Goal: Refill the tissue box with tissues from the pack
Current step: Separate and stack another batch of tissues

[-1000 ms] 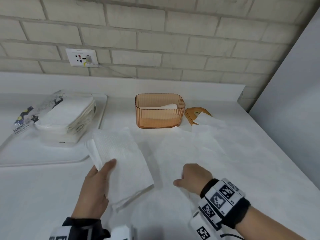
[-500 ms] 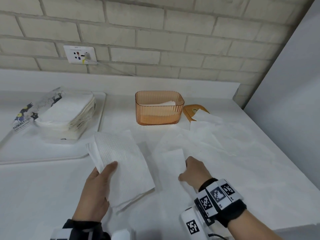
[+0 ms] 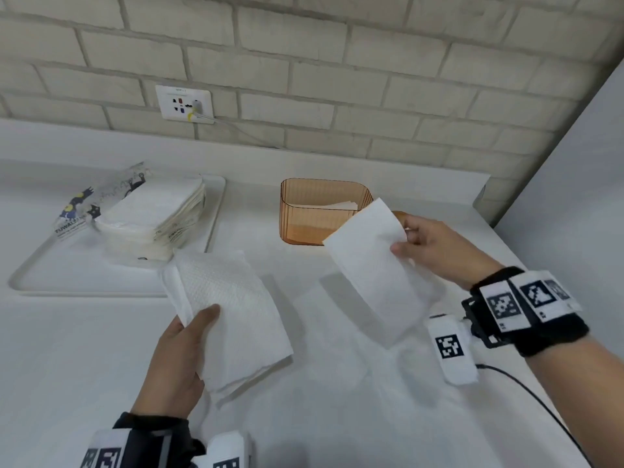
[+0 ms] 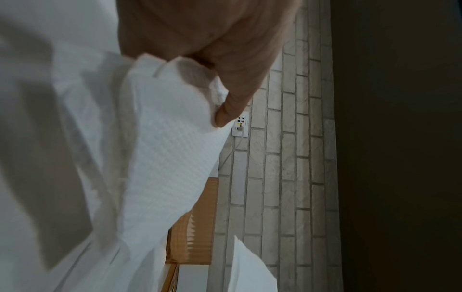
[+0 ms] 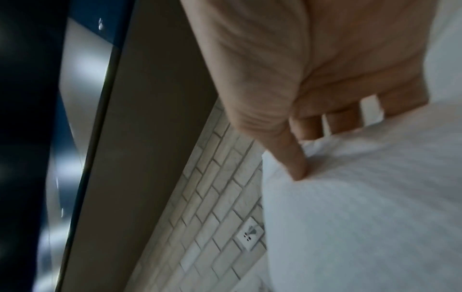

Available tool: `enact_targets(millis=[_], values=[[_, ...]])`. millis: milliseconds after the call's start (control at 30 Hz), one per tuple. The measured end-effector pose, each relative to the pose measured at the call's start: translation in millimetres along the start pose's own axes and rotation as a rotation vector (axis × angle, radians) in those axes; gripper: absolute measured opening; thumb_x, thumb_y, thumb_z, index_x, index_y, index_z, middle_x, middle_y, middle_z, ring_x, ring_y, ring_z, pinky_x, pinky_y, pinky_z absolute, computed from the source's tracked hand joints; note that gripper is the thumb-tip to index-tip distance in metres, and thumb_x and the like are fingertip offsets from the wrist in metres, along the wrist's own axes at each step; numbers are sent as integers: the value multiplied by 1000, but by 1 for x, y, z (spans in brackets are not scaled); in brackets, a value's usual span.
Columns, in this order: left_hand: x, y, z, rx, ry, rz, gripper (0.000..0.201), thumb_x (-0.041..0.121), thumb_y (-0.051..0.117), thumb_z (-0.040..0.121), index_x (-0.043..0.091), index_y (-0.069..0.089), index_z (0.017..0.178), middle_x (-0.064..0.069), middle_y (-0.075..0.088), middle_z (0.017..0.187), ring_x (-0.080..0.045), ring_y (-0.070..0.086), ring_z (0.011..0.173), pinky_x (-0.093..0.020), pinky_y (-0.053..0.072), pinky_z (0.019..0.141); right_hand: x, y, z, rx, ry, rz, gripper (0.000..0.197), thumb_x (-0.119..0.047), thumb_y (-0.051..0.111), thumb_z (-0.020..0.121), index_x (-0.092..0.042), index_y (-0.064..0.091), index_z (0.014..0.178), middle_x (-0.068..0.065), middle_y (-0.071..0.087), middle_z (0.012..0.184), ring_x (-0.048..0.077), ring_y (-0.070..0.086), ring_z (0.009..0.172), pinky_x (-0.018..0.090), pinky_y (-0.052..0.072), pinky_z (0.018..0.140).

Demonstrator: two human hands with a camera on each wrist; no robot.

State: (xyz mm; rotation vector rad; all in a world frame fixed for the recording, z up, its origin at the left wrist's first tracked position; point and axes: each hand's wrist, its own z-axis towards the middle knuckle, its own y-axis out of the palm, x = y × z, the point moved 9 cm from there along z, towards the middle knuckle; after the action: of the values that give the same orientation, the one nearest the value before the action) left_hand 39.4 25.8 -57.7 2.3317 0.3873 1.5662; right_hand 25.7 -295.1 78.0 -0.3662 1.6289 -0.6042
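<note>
An orange see-through tissue box (image 3: 304, 214) stands open at the back of the counter, a few tissues lying in it. My left hand (image 3: 182, 346) grips a folded stack of white tissues (image 3: 233, 315) above the counter, thumb on top; the same stack of tissues (image 4: 172, 150) fills the left wrist view. My right hand (image 3: 429, 248) pinches one long tissue (image 3: 371, 268) at its far end, lifted in front of the box. In the right wrist view the thumb presses that tissue (image 5: 362, 207). The opened tissue pack (image 3: 148, 217) lies on a white tray (image 3: 40, 275) at the left.
The box's orange lid (image 3: 400, 216) peeks out behind the lifted tissue. Loose tissues (image 3: 337, 366) lie spread on the white counter. A brick wall with a socket (image 3: 185, 103) and plugged cable runs behind. A grey panel (image 3: 574, 197) rises at the right.
My right hand has picked a tissue up off the counter and carried it up and back toward the box. The left hand has kept its stack in place.
</note>
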Motion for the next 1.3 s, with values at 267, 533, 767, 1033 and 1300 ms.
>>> enact_targets(millis=[267,533,767,1033,1300], values=[[-21,14,-20,103,-14,-29,18,16,58,91,9,64,107,-14,72,102,-32,68,94,-40,53,75,21,109,39,-814,-40,-877,8,-17,50,93,-14,51,86,-5,48,78,10,45,67,19,33,55],[-38,5,-41,257,33,-64,18,15,58,91,8,65,106,-12,74,96,-31,69,91,-38,52,72,39,152,58,-683,-351,-1200,29,-11,35,94,-4,46,120,9,34,129,28,35,117,34,36,87],[-44,14,-49,287,63,-57,17,13,57,91,8,66,104,-12,74,95,-30,69,90,-37,52,70,46,143,58,-583,-353,-956,20,-12,43,91,-16,41,110,2,40,119,22,36,106,39,34,92],[-42,11,-54,298,78,-61,21,14,57,91,8,66,109,-11,74,101,-30,68,96,-40,52,79,43,139,64,-620,-390,-907,11,-19,44,93,-18,49,102,-1,45,110,20,40,114,36,35,92],[-28,-13,-59,340,121,-90,17,15,56,92,12,65,106,-7,74,99,-25,68,91,-36,51,71,-51,73,34,-670,-511,-632,22,-28,51,95,-15,49,77,-8,42,68,5,39,62,21,31,60]])
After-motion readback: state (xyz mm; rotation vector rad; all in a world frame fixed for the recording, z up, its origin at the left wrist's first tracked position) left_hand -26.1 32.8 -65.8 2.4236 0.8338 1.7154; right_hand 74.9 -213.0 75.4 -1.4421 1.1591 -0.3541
